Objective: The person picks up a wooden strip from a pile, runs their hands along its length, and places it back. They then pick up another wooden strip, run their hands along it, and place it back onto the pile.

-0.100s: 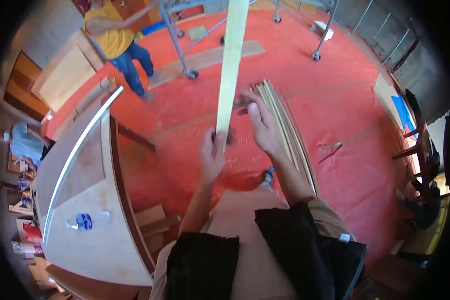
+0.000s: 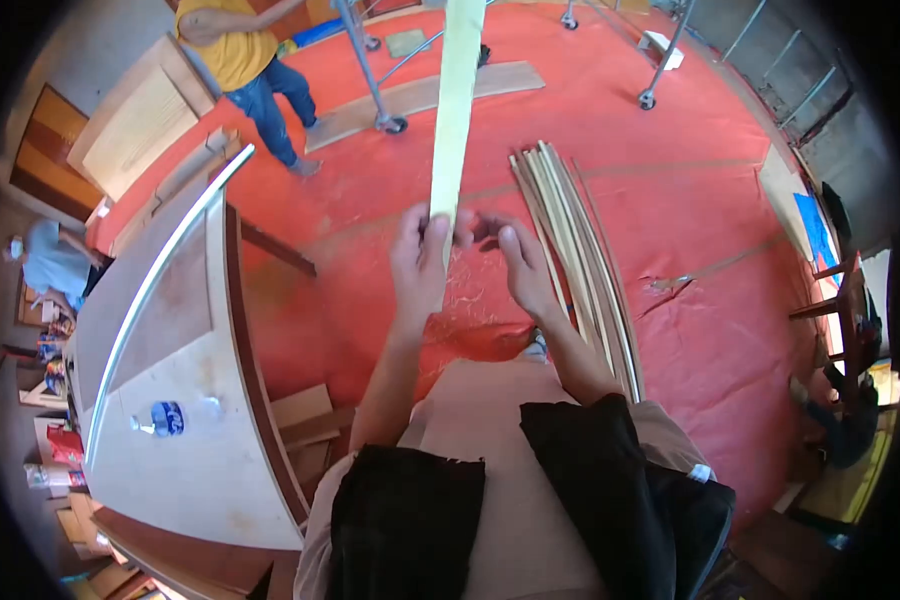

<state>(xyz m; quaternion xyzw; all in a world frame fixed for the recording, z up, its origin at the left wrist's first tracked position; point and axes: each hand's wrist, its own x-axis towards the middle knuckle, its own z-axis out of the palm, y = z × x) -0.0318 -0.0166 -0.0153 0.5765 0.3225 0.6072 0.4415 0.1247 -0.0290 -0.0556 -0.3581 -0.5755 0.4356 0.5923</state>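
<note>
A long pale wooden strip [image 2: 455, 110] rises from my left hand [image 2: 422, 258] to the top edge of the view. The fingers and thumb of that hand are wrapped round its lower end. Just to the right is my right hand [image 2: 515, 260], its fingers curled loosely and apart from the thumb, with nothing seen in it. Beyond that hand, a bundle of thin wooden strips [image 2: 575, 250] lies on the red floor covering [image 2: 710, 330].
On the left stands a table [image 2: 170, 480] with a plastic bottle [image 2: 167, 418] and a long metal strip [image 2: 160, 280]. A person in yellow [image 2: 232, 50] stands near wheeled scaffolding [image 2: 370, 75]. Another person [image 2: 55, 262] is far left.
My right hand has lowered slightly and its fingers have come nearer to my left hand. My left hand has moved up a little, still round the strip. The view has shifted slightly.
</note>
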